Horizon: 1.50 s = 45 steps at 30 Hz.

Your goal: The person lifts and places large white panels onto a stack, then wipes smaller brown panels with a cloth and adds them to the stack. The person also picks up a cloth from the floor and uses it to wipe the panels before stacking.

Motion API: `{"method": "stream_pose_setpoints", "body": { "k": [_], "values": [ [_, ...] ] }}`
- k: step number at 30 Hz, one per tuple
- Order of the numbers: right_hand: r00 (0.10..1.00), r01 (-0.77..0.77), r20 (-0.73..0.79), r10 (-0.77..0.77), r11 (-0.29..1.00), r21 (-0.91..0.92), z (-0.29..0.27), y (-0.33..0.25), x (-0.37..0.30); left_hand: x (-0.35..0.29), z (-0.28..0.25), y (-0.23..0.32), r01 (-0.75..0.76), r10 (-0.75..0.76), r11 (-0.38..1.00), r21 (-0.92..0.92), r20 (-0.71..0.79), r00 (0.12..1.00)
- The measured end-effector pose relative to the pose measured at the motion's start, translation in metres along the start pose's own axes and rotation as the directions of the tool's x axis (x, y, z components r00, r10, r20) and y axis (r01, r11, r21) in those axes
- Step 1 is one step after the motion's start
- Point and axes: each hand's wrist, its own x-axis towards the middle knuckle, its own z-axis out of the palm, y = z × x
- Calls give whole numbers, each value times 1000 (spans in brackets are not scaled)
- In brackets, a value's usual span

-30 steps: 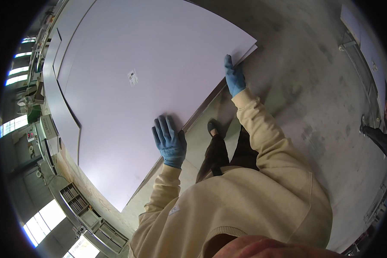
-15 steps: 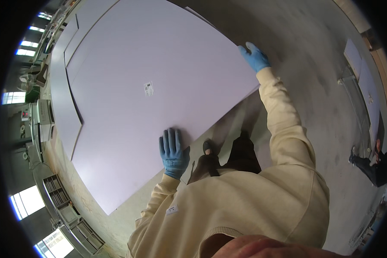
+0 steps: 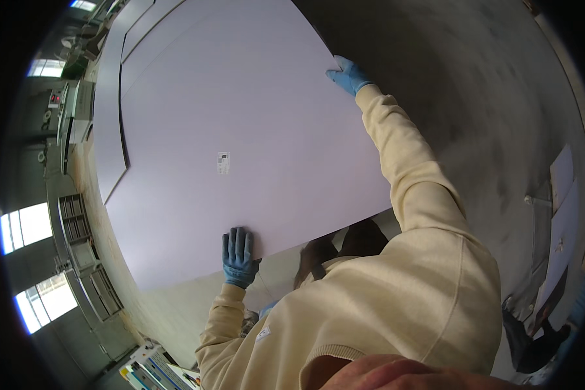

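Observation:
A large pale lilac panel (image 3: 286, 149) lies flat in front of me, with a small white printed label (image 3: 223, 162) on its face. My left hand (image 3: 240, 257), in a blue glove, rests on its near edge. Those fingers are stretched out flat on the surface. At the panel's right edge is my right hand (image 3: 350, 75), also gloved in blue. It is closed over that edge, with some fingers hidden. More sheets of the same kind (image 3: 110, 143) show beneath and beyond the left side of the panel.
Grey floor (image 3: 461, 110) runs along the right side. Over there, a low stand carries other pale panels (image 3: 562, 227), with a partly visible person (image 3: 533, 341) beside it. Dark shelving (image 3: 77, 227) and a machine (image 3: 78, 117) stand along the left wall.
The view has turned and shifted. My right hand has moved farther along the right edge, away from the near corner. My left hand still lies flat at the near edge.

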Motion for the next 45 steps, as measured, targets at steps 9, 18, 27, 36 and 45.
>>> {"method": "stream_pose_setpoints", "body": {
  "k": [9,18,27,36,45],
  "values": [
    [999,21,35,-33,951,310,5,0,5,-2,2,-3,5,-5,1000,-14,-5,1000],
    [999,-27,32,15,902,432,0,-33,87,0,0,-6,36,-35,999,-35,33,999],
    [994,-41,110,-7,901,432,4,2,135,5,-13,-11,65,-56,992,-108,84,995],
    [983,168,42,-180,963,212,12,32,161,19,-26,-12,28,-29,997,-72,-17,999],
    [951,216,-209,-230,973,-84,34,8,143,6,-18,-12,15,-18,999,-44,-69,997]
  ]
}}
